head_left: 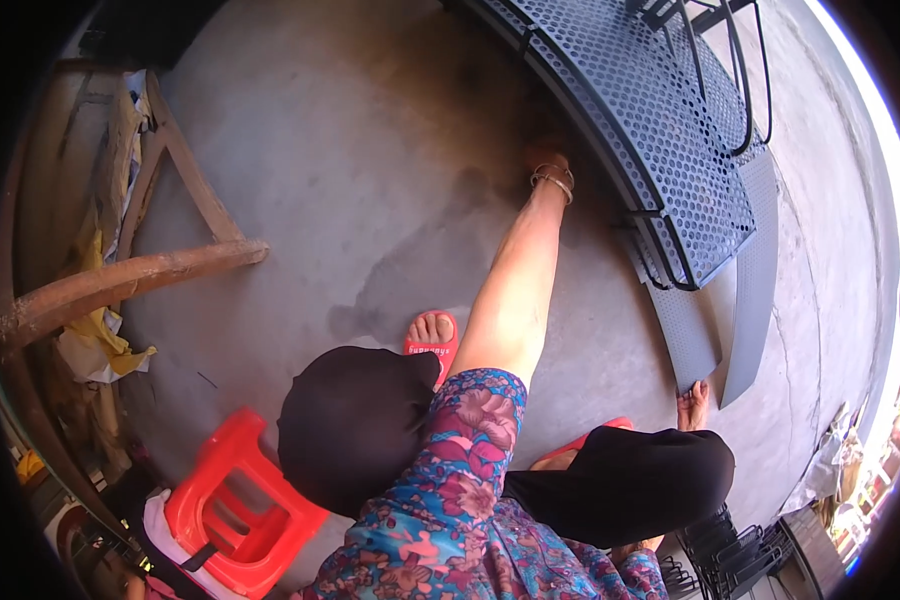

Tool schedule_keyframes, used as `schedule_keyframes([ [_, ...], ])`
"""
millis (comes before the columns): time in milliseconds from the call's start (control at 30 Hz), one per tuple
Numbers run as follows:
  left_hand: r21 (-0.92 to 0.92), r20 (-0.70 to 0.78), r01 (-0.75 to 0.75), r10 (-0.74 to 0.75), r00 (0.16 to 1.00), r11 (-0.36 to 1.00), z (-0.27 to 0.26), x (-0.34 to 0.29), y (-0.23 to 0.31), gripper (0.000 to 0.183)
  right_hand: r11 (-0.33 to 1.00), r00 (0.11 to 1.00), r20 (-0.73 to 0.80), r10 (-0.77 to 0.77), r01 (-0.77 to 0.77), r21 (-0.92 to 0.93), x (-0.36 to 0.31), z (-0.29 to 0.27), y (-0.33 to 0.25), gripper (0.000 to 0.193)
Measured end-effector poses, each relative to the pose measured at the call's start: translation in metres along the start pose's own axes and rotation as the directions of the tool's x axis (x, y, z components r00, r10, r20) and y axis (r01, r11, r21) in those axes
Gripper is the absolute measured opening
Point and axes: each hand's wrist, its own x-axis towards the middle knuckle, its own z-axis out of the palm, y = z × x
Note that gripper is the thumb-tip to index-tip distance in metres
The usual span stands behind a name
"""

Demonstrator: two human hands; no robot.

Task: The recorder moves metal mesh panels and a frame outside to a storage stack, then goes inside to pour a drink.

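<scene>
My left arm, in a floral sleeve with bangles at the wrist, reaches far forward. My left hand (pixel 547 160) is low beside the near edge of a dark perforated metal panel (pixel 660 130); its fingers are lost in shadow. Past my right knee, my right hand (pixel 693 407) has its fingers closed at the near end of a grey perforated metal strip (pixel 685 335). That strip extends from beneath the dark panel. Alongside it lies a second, wider grey metal strip (pixel 755 300).
Black bent metal rods (pixel 735 70) rise over the panel at the far right. A red plastic chair (pixel 235 510) is at the lower left, below a wooden frame (pixel 150 275). Black wire racks (pixel 735 560) stand at the lower right. My feet in red slippers (pixel 440 350) rest on the concrete floor.
</scene>
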Motion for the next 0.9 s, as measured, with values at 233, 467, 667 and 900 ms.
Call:
schedule_keyframes([
  [233,-0.031,0.032,0.019,-0.018,0.999,0.999,-0.003,0.008,-0.001,0.022,1.000,1.000,0.009,-0.018,0.018,0.018,0.022,0.005,0.001,0.023],
  [467,-0.029,-0.016,0.021,-0.021,1.000,0.999,0.027,0.006,0.002,0.021,0.985,0.999,0.014,-0.035,0.032,0.167,0.026,0.001,0.002,0.023],
  [667,-0.351,-0.081,0.090,-0.125,0.989,0.932,0.011,-0.002,0.015,0.021,0.983,0.998,-0.068,-0.004,0.016,0.182,0.052,-0.015,-0.008,0.024],
  [900,-0.276,-0.031,0.102,-0.115,0.993,0.956,-0.019,-0.011,0.012,0.025,0.995,0.996,-0.038,-0.083,0.085,0.058,0.047,-0.009,0.004,0.027],
])
